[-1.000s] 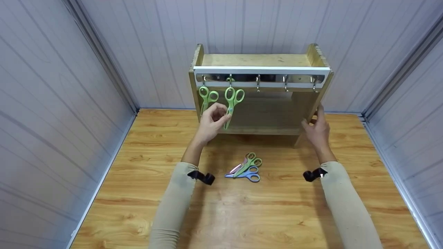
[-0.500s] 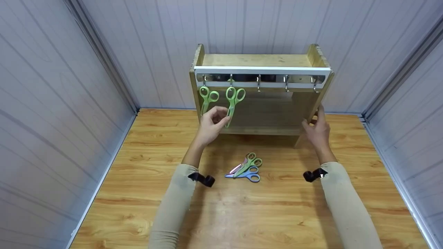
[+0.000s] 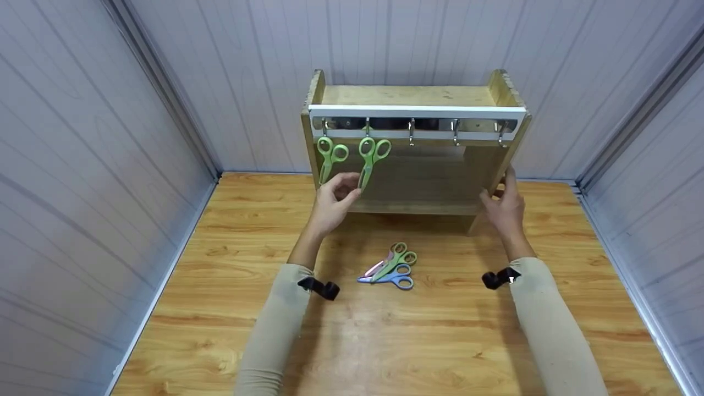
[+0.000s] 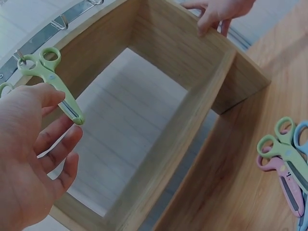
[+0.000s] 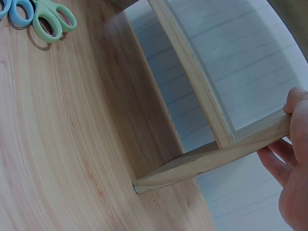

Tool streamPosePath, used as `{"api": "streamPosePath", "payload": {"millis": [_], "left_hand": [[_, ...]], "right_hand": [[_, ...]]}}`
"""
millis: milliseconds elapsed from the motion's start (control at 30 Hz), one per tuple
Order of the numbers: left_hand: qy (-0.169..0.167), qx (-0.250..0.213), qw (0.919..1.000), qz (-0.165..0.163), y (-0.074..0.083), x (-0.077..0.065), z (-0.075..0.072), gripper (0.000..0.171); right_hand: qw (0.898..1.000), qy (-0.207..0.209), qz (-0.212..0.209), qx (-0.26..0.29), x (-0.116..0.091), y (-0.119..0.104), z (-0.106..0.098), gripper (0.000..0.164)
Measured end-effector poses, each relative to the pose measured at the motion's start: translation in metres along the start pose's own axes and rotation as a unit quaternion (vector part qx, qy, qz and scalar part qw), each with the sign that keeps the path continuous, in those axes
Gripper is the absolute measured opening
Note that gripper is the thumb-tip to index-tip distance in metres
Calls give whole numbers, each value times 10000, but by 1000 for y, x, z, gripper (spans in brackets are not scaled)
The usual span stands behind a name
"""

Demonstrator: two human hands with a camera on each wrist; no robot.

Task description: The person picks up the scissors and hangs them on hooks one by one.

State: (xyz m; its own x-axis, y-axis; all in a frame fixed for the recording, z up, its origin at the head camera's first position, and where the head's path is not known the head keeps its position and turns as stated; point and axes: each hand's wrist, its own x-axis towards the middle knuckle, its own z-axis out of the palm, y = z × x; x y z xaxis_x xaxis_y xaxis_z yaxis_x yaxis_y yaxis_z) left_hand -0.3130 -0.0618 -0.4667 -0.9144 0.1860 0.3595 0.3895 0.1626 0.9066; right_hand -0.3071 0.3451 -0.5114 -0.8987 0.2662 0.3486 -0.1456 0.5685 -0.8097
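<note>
My left hand (image 3: 331,204) is at the lower blades of green scissors (image 3: 369,159), its thumb and index finger on either side of them and the other fingers spread. One handle loop of these scissors is on the second hook from the left. Another pair of green scissors (image 3: 328,157) hangs from the leftmost hook. My right hand (image 3: 505,206) grips the right side panel of the wooden shelf (image 3: 407,209), thumb on its front edge and fingers behind. The right wrist view shows this grip on the panel (image 5: 255,137).
A white rail with several metal hooks (image 3: 455,132) runs across the shelf front. On the wood-grain floor (image 3: 440,324) lie overlapping green scissors (image 3: 393,265), blue scissors (image 3: 393,276) and pink scissors (image 4: 288,185). Pale panel walls (image 3: 412,44) enclose the area.
My left hand has moved slightly down and left at the green scissors, and less of their blade tip shows. The handles remain at the hook. My right hand has stayed on the panel.
</note>
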Motion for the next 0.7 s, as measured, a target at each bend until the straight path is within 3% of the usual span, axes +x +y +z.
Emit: {"api": "streamPosePath", "payload": {"millis": [700], "left_hand": [[133, 179, 9995, -203, -14, -5, -4, 34]], "right_hand": [[9999, 86, -96, -66, 2, 3, 1, 82]]}}
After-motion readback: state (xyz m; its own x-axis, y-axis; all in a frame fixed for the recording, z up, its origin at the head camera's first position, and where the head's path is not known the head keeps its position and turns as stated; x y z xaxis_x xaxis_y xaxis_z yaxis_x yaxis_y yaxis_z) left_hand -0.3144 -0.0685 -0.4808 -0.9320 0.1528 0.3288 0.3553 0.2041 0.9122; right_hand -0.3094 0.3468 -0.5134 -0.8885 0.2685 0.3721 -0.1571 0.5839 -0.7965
